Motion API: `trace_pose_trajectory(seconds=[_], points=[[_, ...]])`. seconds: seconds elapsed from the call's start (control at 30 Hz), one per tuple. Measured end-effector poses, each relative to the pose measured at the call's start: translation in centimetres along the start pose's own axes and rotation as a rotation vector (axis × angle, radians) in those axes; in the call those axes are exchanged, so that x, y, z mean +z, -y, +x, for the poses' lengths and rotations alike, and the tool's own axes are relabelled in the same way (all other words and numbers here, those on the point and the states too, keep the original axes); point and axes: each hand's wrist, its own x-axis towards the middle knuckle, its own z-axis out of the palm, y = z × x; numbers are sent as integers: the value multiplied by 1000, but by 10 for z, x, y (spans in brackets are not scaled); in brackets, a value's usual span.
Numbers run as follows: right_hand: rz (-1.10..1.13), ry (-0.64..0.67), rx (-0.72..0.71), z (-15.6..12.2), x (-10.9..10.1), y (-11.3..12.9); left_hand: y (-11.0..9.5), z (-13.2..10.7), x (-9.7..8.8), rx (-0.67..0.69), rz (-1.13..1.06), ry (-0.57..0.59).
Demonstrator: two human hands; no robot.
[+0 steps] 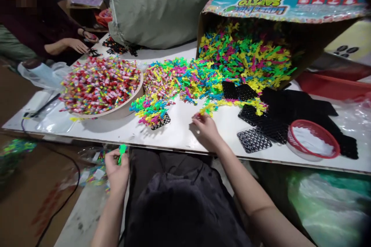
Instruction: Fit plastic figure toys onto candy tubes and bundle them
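Observation:
My left hand (117, 166) is in front of the table's edge, its fingers closed on a small green plastic figure (123, 149). Over the table, my right hand (205, 126) has its fingertips pinched together; what they hold, if anything, is too small to make out. Just beyond those fingertips lie a few yellow and green figures (209, 107). Between the hands, farther in, a cluster of mixed-colour figures (150, 110) sits on a black grid tray (161, 122). A long heap of loose figures (199, 77) spreads behind it.
A round tub (131, 104) heaped with small wrapped pieces stands left. An open carton (278, 9) spills figures at the back right. Black grid trays (254, 140) and a red basket (292, 141) lie right. A grey sack (156, 7) stands behind; another person's hand (75, 45) works far left.

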Motion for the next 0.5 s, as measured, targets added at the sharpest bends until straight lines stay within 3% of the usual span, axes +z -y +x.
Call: trace_pose_trajectory(seconds=[0.13, 0.23, 0.37, 0.5], points=[[178, 70, 32, 25, 59, -8, 11, -19, 15, 46, 39, 97], [152, 99, 12, 36, 87, -15, 30, -45, 21, 71, 124, 219], [61, 53, -14, 36, 103, -22, 50, -68, 24, 47, 220, 330], [-34, -8, 60, 31, 108, -24, 54, -65, 25, 24, 246, 322]])
